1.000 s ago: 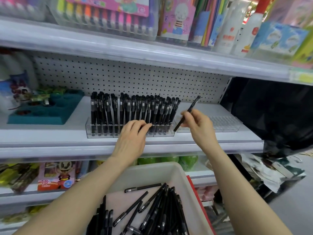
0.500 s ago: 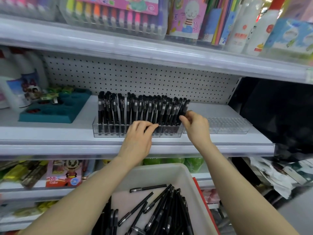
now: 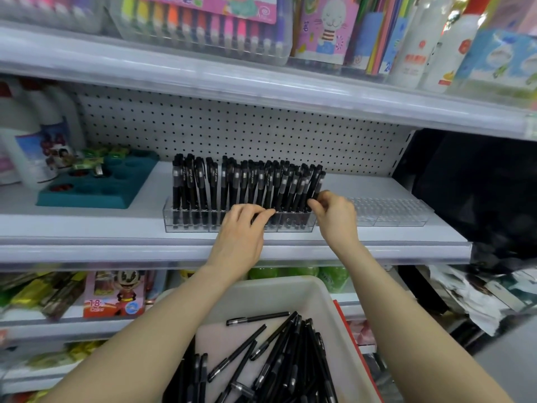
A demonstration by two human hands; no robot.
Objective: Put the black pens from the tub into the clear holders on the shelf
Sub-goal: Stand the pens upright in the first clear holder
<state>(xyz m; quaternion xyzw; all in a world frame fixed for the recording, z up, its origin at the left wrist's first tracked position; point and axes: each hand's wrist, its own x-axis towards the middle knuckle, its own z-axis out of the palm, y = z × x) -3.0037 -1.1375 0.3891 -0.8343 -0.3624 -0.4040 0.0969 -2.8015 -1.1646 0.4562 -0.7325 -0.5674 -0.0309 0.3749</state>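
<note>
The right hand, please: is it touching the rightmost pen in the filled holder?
Touching: the head view shows the right hand pinching the rightmost pen low on its barrel.

Right of the pen-packed holder [image 3: 189, 225], another clear holder [image 3: 389, 210] stands open above. A teal tray [image 3: 87, 196] crowds the packed one's left.

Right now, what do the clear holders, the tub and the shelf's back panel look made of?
Clear holders: transparent rigid plastic, probably acrylic, glossy; pen barrels show through the wall. Tub: opaque off-white plastic, matte; rounded moulded rim. Back panel: white perforated board, likely painted metal; even hole grid, material unsure.
</note>
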